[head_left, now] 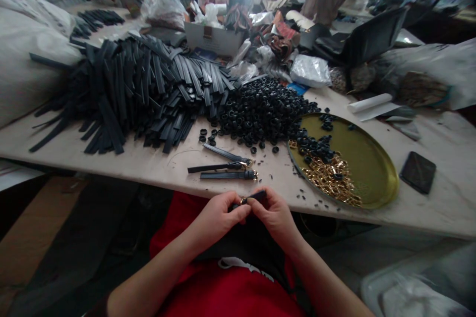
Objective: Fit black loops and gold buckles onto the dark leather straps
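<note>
I see the left hand (231, 209) and right hand (273, 208) pinching a strap (259, 195) at the counter (156, 164), buckle (243, 201) between them, its long axis slanting rightward and away

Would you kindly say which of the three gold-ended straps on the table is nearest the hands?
The lowest strap in view; the middle strap and top strap lie farther back.

The person wears a red top (223, 292) with a broad black panel (241, 246) across the front, a white looping mark (245, 268) with blurred small lettering at its lower border, the forearms bare, the left hand (223, 211) and right hand (273, 209) ungloved
</note>
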`<state>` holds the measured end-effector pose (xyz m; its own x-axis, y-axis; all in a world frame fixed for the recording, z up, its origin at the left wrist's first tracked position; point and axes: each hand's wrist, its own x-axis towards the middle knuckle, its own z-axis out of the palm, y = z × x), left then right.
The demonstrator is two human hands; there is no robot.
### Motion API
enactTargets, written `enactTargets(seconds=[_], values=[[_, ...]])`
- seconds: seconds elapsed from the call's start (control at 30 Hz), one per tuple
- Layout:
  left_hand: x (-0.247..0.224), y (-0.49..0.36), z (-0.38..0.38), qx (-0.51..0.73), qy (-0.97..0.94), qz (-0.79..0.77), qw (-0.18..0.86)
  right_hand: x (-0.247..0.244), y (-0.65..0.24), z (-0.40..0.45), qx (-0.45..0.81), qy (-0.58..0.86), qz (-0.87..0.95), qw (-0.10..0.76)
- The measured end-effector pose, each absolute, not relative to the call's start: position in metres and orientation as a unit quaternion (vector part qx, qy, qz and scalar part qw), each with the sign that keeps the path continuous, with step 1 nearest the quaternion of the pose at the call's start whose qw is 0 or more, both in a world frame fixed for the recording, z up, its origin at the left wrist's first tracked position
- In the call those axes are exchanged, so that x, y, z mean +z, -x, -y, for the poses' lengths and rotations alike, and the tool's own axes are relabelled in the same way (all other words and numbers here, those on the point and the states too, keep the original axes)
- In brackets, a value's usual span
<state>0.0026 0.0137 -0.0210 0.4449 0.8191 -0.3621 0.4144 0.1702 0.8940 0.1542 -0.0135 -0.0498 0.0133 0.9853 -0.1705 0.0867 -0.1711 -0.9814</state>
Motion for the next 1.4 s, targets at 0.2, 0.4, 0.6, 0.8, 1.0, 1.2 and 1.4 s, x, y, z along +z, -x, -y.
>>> enactTargets(seconds=[0.2,0.4,0.6,0.8,1.0,1.2,1.4], values=[[-0.019,-0.003,-0.019,0.155,-0.626,-0.511,0.568,-0.042,-0.153,0.013,0.556,0.539,0.463,0.430],[-0.021,-0.011,-0.030,0.183,-0.640,-0.494,0.560,-0.041,-0.182,-0.015,0.556,0.480,0.561,0.381],[-0.023,-0.014,-0.045,0.179,-0.662,-0.497,0.532,-0.049,-0.239,-0.098,0.163,0.644,0.705,0.250],[-0.031,-0.017,-0.050,0.170,-0.634,-0.507,0.558,-0.058,-0.237,-0.126,0.054,0.711,0.699,0.061],[-0.029,-0.018,-0.052,0.214,-0.627,-0.506,0.553,-0.058,-0.227,-0.102,0.157,0.685,0.691,0.169],[-0.026,-0.022,-0.048,0.313,-0.603,-0.505,0.533,-0.043,-0.190,-0.054,0.613,0.489,0.429,0.448],[-0.023,-0.015,-0.029,0.305,-0.611,-0.519,0.514,-0.037,-0.169,-0.028,0.648,0.467,0.362,0.481]])
